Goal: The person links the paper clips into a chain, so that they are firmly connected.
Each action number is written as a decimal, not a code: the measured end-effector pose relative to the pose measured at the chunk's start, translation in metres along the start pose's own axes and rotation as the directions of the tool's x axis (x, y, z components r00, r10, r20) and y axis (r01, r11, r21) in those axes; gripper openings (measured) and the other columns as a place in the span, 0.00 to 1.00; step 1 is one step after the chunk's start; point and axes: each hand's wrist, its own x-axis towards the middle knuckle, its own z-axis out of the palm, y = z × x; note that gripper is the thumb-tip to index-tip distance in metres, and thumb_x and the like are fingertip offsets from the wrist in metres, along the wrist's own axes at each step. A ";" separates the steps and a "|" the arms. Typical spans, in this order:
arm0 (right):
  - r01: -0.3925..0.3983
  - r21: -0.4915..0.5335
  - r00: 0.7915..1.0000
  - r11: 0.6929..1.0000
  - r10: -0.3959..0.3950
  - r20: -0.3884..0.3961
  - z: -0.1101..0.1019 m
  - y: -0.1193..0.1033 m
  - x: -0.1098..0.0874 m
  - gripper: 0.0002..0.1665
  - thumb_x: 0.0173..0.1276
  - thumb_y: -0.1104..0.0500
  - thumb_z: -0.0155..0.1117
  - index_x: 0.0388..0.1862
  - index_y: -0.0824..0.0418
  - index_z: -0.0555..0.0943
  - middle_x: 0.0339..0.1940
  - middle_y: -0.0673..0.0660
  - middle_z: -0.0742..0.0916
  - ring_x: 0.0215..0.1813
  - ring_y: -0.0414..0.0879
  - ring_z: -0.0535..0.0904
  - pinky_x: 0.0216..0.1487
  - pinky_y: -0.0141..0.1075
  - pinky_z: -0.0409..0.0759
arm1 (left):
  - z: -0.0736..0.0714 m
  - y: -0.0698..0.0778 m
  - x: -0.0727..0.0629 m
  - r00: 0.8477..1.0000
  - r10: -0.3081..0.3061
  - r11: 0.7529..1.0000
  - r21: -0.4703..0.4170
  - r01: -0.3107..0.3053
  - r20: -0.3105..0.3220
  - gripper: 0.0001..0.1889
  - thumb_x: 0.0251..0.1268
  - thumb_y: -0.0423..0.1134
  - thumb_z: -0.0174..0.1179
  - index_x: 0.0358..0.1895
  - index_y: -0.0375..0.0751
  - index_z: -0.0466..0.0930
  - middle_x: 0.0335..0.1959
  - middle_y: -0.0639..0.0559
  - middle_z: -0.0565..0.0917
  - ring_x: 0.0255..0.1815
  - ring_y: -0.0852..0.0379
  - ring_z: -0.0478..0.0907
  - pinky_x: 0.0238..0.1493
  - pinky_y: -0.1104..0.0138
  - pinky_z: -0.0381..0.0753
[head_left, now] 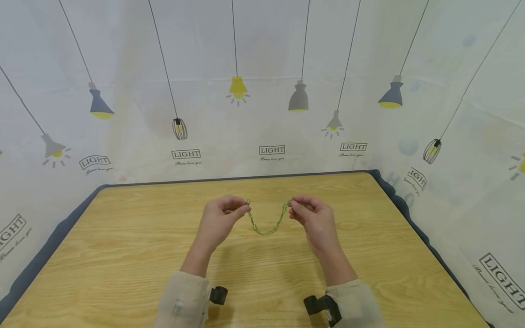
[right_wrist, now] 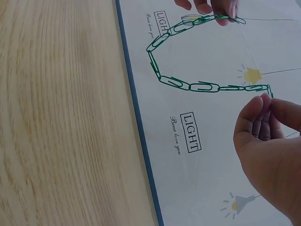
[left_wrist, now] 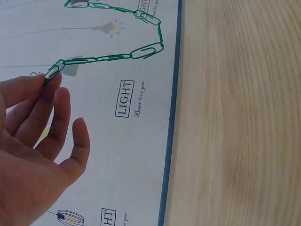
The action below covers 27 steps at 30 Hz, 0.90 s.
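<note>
A chain of green paper clips [head_left: 264,233] hangs in a U between my two hands, above the wooden table. My left hand [head_left: 221,220] pinches one end of it between thumb and index finger. At the other end, my right hand [head_left: 317,222] pinches the last clip with thumb and fingertips. Seen from the left wrist, the linked clips [left_wrist: 113,57] run out from my fingertips, while my other fingers are loosely bent. In the right wrist view the whole chain [right_wrist: 204,87] shows, with several clips joined end to end.
The wooden tabletop [head_left: 123,255] spreads below both hands. White sheeting [head_left: 262,123] printed with hanging lamps and the word LIGHT surrounds its back and sides, with a dark blue border [head_left: 229,179] along the table's edge. Dark camera mounts [head_left: 218,295] sit at both sleeves.
</note>
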 end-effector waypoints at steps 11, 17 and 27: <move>0.004 -0.015 0.999 1.000 -0.004 0.034 0.016 0.005 0.002 0.08 0.75 0.72 0.65 0.50 0.70 0.83 0.35 0.50 0.89 0.39 0.41 0.86 0.46 0.31 0.89 | 0.010 0.002 -0.001 0.999 0.024 1.000 -0.011 -0.024 -0.025 0.07 0.73 0.41 0.70 0.48 0.45 0.91 0.45 0.49 0.92 0.46 0.53 0.88 0.51 0.57 0.89; 0.000 -0.030 0.999 1.000 0.001 0.045 0.024 0.008 -0.001 0.11 0.75 0.71 0.66 0.54 0.74 0.82 0.36 0.50 0.89 0.39 0.42 0.85 0.46 0.32 0.89 | 0.015 0.002 0.000 0.998 0.066 0.998 0.021 -0.065 -0.015 0.07 0.73 0.42 0.70 0.47 0.46 0.91 0.45 0.51 0.93 0.47 0.54 0.88 0.52 0.56 0.89; -0.025 -0.061 0.997 0.998 0.030 0.078 0.037 0.014 -0.006 0.12 0.76 0.68 0.67 0.54 0.73 0.82 0.37 0.51 0.88 0.40 0.42 0.85 0.47 0.32 0.89 | 0.019 0.003 -0.001 0.992 0.125 0.991 0.036 -0.126 0.011 0.05 0.73 0.40 0.70 0.46 0.46 0.92 0.44 0.50 0.92 0.46 0.54 0.89 0.54 0.54 0.89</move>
